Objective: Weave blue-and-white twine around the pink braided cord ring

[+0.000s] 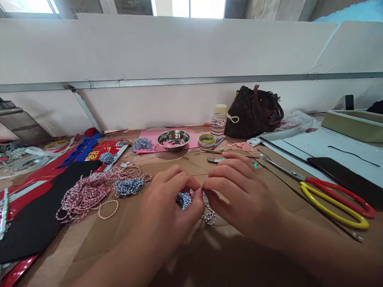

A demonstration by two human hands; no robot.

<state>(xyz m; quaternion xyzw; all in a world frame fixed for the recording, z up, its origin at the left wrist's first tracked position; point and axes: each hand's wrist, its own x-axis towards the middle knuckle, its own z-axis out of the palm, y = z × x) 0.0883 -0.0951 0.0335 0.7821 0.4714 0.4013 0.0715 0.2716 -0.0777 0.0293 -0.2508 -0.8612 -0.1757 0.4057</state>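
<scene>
Over the cardboard (119,239), my left hand (172,207) and my right hand (242,195) meet fingertip to fingertip. Both pinch a thin black-and-white cord (210,217), whose loops hang below the fingers. A blue-and-white cord bundle (184,200) shows in the gap inside my left hand, partly hidden; whether it joins the pinched cord I cannot tell. To the left lie another blue-and-white cord bundle (129,186) and a big pile of red-and-white cord (86,191). Just beyond my right fingers is a small metal-ended tool (213,160).
Long scissors (335,199) with red and yellow handles lie at right, near a black phone (344,175). Behind stand a steel bowl (173,140) with pink pieces, a tape roll (206,140), a jar (219,121) and a dark handbag (254,111). A black sheet (38,215) covers the left.
</scene>
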